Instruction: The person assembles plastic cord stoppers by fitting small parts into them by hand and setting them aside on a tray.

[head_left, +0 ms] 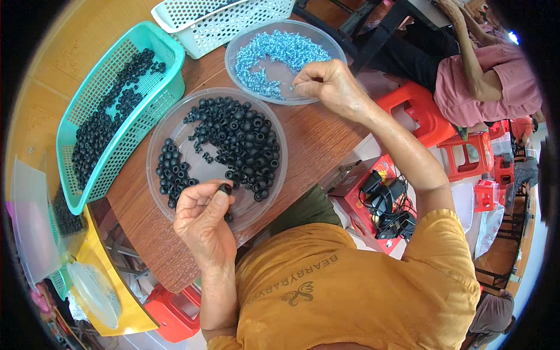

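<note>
My left hand [204,220] is closed in a pinch on a small black hollow cap [226,188], above the near edge of a round clear tub [205,171]. Black caps [248,131] of the same kind lie in that tub, a large heap on the right and a smaller group on the left. Over the right side of a second round tub [284,74], my right hand [331,88] has thumb and forefinger pressed together. Whatever sits between those fingertips is too small to make out. Tiny shiny blue pieces [286,49] are spread across this second tub.
A teal basket [170,49] with more black parts stands left on the brown table [309,131]. Behind it is a white perforated basket [204,36]. Black cables and adapters lie on a red box [356,201] at right. Another person [484,87] sits near red stools [417,111].
</note>
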